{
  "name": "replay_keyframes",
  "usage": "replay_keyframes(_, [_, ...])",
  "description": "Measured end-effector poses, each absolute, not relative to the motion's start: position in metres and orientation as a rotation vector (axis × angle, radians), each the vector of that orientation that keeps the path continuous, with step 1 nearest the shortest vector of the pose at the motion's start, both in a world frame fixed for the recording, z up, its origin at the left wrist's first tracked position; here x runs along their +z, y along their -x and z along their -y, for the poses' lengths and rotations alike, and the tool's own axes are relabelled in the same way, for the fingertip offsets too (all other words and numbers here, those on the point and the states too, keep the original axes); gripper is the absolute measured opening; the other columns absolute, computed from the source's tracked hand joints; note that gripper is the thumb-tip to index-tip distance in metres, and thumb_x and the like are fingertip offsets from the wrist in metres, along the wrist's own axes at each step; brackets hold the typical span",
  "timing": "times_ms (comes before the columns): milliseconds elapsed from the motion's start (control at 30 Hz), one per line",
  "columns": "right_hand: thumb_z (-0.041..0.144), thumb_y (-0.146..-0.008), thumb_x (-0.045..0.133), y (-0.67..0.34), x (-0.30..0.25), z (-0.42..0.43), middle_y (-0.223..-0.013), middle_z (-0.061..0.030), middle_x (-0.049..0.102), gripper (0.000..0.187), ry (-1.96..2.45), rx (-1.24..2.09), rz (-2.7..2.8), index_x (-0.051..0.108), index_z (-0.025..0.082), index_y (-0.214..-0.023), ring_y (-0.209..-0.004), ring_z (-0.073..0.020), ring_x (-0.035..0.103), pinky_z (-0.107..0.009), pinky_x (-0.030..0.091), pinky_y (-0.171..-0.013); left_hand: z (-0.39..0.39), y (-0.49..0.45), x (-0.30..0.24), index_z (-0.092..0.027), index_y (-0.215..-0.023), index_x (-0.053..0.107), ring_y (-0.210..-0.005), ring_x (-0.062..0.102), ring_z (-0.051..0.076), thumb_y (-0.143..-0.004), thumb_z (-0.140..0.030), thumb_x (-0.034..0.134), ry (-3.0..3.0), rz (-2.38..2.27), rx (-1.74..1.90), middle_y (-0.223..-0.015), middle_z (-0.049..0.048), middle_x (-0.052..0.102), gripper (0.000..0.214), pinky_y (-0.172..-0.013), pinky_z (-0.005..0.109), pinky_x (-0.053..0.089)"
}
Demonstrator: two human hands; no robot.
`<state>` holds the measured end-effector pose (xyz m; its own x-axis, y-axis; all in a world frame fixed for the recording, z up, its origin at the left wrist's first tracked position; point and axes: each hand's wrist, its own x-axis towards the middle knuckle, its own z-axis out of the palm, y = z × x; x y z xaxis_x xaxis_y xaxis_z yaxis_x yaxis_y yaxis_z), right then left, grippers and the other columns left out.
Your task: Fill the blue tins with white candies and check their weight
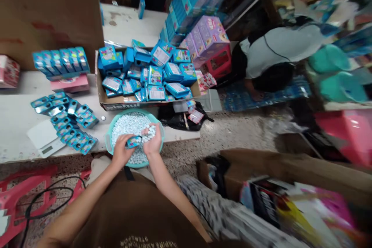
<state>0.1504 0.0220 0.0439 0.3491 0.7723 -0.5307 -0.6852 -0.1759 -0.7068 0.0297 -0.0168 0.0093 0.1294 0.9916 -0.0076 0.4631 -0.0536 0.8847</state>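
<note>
Left grip (122, 150), blue packet (133, 142) in it

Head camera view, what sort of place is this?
Probably a small packing room or stockroom for retail goods. A cardboard carton of blue packets, stacked blue retail boxes and a digital scale beside a teal basin of small white pieces all suggest it.

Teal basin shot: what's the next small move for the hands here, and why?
Probably the right hand should let its small white pieces fall into the blue packet held by the left hand, keeping both over the teal basin, since spills would land back among the pieces.
</note>
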Motion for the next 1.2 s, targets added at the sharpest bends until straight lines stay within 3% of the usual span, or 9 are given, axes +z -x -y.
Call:
replay_keyframes(333, [0.046,-0.077,0.055,-0.143,0.042,-0.024,-0.05,0.0063,0.05,0.024,1.175,1.243,0.192,0.053,0.022,-0.077,-0.05,-0.0119,0.049,-0.026,0.04,-0.055,0.017,-0.029,0.015,-0.024,-0.105,0.061,-0.1,0.059,0.022,-0.07,-0.019,0.069,-1.62,-1.457,0.908,-0.104,0.0057,0.066,0.036,-0.089,0.04,0.047])
replay_keyframes(600, [0.041,-0.076,0.056,-0.142,0.047,-0.028,-0.052,0.0071,0.049,0.021,1.212,1.171,0.229,0.052,0.021,-0.075,-0.05,-0.0085,0.047,-0.022,0.039,-0.053,0.011,-0.029,0.013,-0.024,-0.103,0.062,-0.099,0.059,0.023,-0.069,-0.02,0.07,-1.618,-1.443,0.872,-0.103,0.0051,0.066,0.035,-0.09,0.041,0.046])
replay_keyframes(800, [0.048,-0.078,0.053,-0.147,0.048,-0.027,-0.052,0.0059,0.051,0.028,1.214,1.126,0.288,0.052,0.02,-0.074,-0.051,-0.0085,0.049,-0.023,0.041,-0.056,0.009,-0.036,0.008,-0.023,-0.103,0.062,-0.098,0.059,0.022,-0.071,-0.027,0.07,-1.593,-1.43,0.925,-0.103,0.0049,0.067,0.034,-0.089,0.038,0.046])
replay_keyframes(1000, [0.05,-0.079,0.053,-0.149,0.051,-0.025,-0.053,0.0057,0.05,0.032,1.19,1.11,0.278,0.051,0.019,-0.071,-0.053,-0.0081,0.05,-0.022,0.043,-0.057,0.004,-0.04,0.014,-0.023,-0.102,0.063,-0.1,0.059,0.022,-0.07,-0.024,0.069,-1.601,-1.398,0.88,-0.103,0.0043,0.067,0.033,-0.091,0.038,0.045])
replay_keyframes(1100, [0.052,-0.079,0.054,-0.152,0.051,-0.029,-0.052,0.0071,0.047,0.033,1.198,1.136,0.199,0.049,0.02,-0.072,-0.048,-0.0061,0.045,-0.019,0.038,-0.048,0.005,-0.043,0.008,-0.021,-0.102,0.063,-0.102,0.06,0.023,-0.066,-0.025,0.071,-1.409,-1.446,0.887,-0.106,0.0048,0.066,0.036,-0.092,0.037,0.045])
replay_keyframes(1200, [0.054,-0.081,0.05,-0.162,0.046,-0.035,-0.048,0.0101,0.039,0.034,1.209,1.239,0.028,0.045,0.021,-0.072,-0.037,-0.0037,0.033,-0.017,0.025,-0.037,0.009,-0.043,0.001,-0.02,-0.1,0.062,-0.1,0.061,0.023,-0.063,-0.028,0.073,-1.227,-1.441,0.872,-0.104,0.0046,0.067,0.039,-0.091,0.036,0.046])
